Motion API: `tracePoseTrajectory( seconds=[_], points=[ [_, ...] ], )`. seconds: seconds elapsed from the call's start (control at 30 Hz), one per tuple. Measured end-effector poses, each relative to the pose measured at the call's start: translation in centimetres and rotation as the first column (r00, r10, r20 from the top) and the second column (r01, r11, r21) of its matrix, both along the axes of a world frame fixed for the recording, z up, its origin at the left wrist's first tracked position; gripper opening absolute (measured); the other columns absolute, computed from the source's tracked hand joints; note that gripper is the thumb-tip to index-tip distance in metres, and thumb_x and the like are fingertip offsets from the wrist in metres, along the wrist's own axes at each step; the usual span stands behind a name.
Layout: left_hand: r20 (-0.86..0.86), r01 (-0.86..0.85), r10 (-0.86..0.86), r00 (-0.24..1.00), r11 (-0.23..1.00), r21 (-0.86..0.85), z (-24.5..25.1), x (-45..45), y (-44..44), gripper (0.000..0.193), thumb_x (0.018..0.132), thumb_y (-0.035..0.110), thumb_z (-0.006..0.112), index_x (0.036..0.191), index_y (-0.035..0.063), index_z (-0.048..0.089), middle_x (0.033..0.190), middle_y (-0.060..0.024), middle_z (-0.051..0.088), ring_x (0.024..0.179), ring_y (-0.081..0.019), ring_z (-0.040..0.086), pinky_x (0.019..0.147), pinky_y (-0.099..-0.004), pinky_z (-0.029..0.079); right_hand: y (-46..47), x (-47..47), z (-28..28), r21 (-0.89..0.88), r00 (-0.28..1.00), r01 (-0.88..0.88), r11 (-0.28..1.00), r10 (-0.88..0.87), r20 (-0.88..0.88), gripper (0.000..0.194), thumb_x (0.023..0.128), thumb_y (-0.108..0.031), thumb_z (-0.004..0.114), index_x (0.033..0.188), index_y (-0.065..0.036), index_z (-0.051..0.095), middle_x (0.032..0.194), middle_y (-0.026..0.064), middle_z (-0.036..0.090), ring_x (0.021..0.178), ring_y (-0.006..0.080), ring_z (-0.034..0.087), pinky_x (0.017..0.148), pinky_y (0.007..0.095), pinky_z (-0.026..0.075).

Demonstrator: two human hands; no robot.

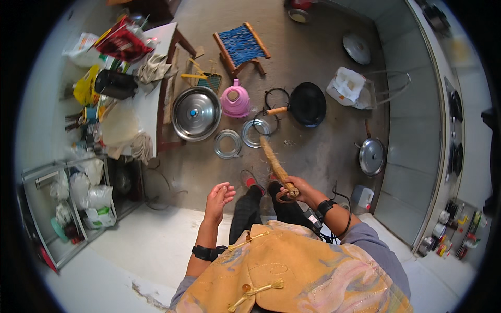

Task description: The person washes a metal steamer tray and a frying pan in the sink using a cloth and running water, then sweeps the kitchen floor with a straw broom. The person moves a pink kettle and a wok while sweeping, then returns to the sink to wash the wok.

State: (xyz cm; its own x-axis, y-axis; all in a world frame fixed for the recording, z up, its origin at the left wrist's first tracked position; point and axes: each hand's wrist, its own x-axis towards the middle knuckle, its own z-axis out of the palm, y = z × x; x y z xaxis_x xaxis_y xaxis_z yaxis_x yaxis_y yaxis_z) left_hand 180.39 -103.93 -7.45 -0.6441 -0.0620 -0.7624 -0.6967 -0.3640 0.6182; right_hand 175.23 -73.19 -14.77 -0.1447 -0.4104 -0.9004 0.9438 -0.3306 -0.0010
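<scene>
My right hand (299, 187) grips the thick tied end of a straw hand broom (276, 162), whose tapered end points away over the floor. A cord loop hangs by its handle. My left hand (220, 197) is raised, palm partly up, with nothing in it. Past the broom tip are two metal rings (228, 144), (252, 133) and dark wire pot stands (276, 98). A black wok with a wooden handle (308, 104), a pink plastic kettle (235, 102) and a large steel lid with a blue knob (197, 113) lie around them.
A folding stool with blue webbing (242, 44) stands ahead. At left are a cluttered white table (166, 43) and a rack (66, 172) with plastic bags. To the right are a lidded pan (372, 156), a white plastic jug (362, 196), a bag-lined container (346, 87) and a lid (356, 49).
</scene>
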Motion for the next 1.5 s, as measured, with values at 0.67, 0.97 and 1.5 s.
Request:
tracePoseTrajectory(
  seconds=[0.67,0.97,1.5],
  points=[
    [0.091,0.410,-0.400,0.912,0.889,-0.206,-4.7,-12.1,7.2,0.023,0.092,0.022,0.050,0.108,0.0061,0.056,0.098,-0.0070,0.063,0.084,-0.0143,0.061,0.070,-0.0244,0.048,23.5,0.2,-7.3,0.313,0.823,0.567,0.762,-0.539,-0.179,0.023,0.084,-0.021,0.051,0.100,-0.005,0.049,0.077,0.0146,0.058,0.057,0.0215,0.058,0.043,0.0287,0.050],
    [0.176,0.533,-0.503,0.846,0.785,-0.316,-9.4,-18.5,18.9,0.025,0.091,0.024,0.053,0.107,0.0047,0.056,0.093,-0.0045,0.061,0.079,-0.0118,0.058,0.066,-0.0233,0.045,31.7,-6.6,-9.7,0.255,0.714,0.695,0.672,-0.686,-0.139,0.027,0.086,-0.022,0.052,0.104,-0.004,0.047,0.081,0.0172,0.059,0.061,0.0220,0.058,0.047,0.0285,0.050],
    [0.259,0.629,-0.729,0.634,0.291,-0.721,-24.9,-31.3,21.4,0.042,0.078,0.024,0.062,0.112,0.0008,0.053,0.099,-0.0183,0.061,0.094,-0.0311,0.059,0.083,-0.0379,0.045,37.1,-9.1,-13.4,0.599,0.943,0.332,0.729,-0.231,-0.241,0.051,0.082,-0.009,0.056,0.127,-0.011,0.033,0.080,0.0107,0.057,0.060,0.0183,0.057,0.047,0.0318,0.051]
  ],
)
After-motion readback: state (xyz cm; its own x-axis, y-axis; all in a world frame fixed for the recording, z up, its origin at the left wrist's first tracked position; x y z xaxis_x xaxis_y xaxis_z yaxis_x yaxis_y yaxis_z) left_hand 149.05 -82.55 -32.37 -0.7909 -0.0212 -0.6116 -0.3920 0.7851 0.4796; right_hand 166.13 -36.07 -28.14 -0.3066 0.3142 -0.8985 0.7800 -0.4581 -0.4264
